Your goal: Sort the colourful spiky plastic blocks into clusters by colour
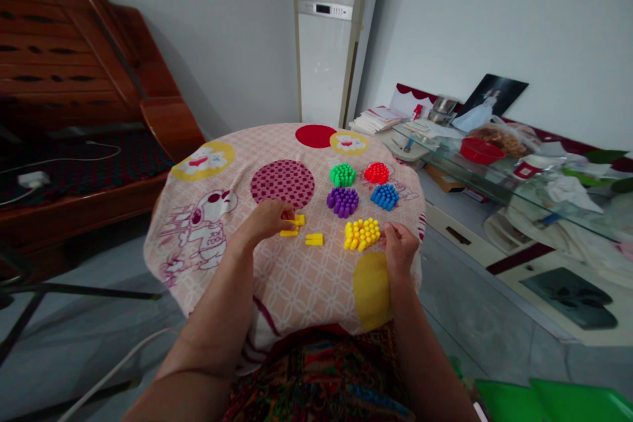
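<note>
My left hand (pixel 271 219) is over the left-centre of the table, its fingers closed at a few small yellow plastic pegs (pixel 299 219) lying flat. One seems pinched at the fingertips, though the fingers partly hide it. A separate pair of yellow pegs (pixel 314 239) lies just to the right of that hand. At the right edge of a tight cluster of upright yellow pegs (pixel 362 234), my right hand (pixel 401 247) has its thumb and fingertips pressed together; what they hold is too small to make out. Behind stand clusters of purple (pixel 343 202), blue (pixel 384 196), green (pixel 342 175) and red pegs (pixel 377 173).
A patterned cloth (pixel 301 283) covers the round table. To the right stands a glass-topped cabinet (pixel 519 191) carrying papers, a red bowl (pixel 481 151) and bags. A wooden bench (pixel 168 125) is at the left, and a tall white appliance (pixel 324 59) rises behind.
</note>
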`<state>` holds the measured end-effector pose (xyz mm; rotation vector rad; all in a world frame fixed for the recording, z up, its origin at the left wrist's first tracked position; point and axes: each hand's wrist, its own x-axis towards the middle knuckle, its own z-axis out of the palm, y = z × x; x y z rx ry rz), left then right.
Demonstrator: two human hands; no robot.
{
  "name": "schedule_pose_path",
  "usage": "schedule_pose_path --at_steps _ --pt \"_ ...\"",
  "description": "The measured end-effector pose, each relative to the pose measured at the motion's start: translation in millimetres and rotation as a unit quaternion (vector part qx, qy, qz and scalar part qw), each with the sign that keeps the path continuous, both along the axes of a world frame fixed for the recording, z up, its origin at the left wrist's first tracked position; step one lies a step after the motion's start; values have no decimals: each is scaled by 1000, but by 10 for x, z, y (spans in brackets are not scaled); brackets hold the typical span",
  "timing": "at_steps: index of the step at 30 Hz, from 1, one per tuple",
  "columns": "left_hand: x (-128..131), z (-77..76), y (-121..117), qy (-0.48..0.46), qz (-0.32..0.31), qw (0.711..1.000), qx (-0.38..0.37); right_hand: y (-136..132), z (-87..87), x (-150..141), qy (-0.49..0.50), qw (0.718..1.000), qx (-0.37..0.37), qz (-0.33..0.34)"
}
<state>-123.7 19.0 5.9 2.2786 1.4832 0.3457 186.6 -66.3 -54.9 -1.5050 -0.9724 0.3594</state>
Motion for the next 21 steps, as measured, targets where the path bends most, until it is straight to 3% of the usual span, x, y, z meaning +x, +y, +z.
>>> schedule_pose_path --at_steps 5,8,13,16,18,21 --pt "-17 52 -27 -50 -2 999 9 -27 44 -28 10 1000 -5 3" --pt "52 122 -68 -150 -31 988 -16 -17 31 -23 14 1000 -2 2" --pt "456 88 -185 -350 -90 928 -84 -30 32 -29 20 999 20 -31" --pt "749 2 -278 -423 -144 889 -97 -122 149 -99 15 997 51 -48" --pt "892 -40 -341 -440 -173 876 -92 -204 278 -171 20 998 62 -2" --pt "1006 -62 -419 -437 -186 877 -75 -303 471 -269 44 987 40 152"
